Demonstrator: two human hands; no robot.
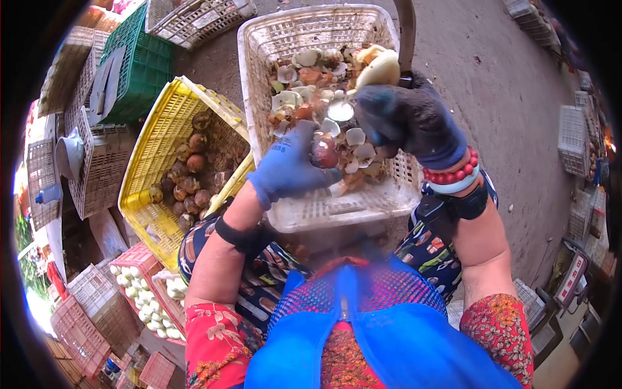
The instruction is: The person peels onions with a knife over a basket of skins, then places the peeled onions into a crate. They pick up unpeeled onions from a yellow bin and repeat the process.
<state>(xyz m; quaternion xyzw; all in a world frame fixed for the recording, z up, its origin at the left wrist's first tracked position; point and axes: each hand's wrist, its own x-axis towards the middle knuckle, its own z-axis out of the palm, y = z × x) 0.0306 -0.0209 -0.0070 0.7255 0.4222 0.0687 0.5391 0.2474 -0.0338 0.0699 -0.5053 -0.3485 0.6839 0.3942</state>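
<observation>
My left hand (290, 162), in a blue glove, has its fingers around a reddish-brown onion (324, 152) over the white basket. In my right hand (408, 117), in a dark, stained glove, is a knife (406, 35), its curved blade pointing up and away from me. A pale cut piece of onion (379, 70) overlaps the knuckles of that hand beside the blade. Below both hands the white plastic basket (343, 220) contains onion skins and cut ends (301, 97). A bright round white piece (340, 111) lies between the hands.
A yellow crate (146, 223) of unpeeled onions (188, 188) stands left of the basket. Peeled white onions (146, 301) fill a pink crate at lower left. A green crate (139, 71) and stacked white crates (103, 162) line the left. Concrete ground (492, 97) lies to the right.
</observation>
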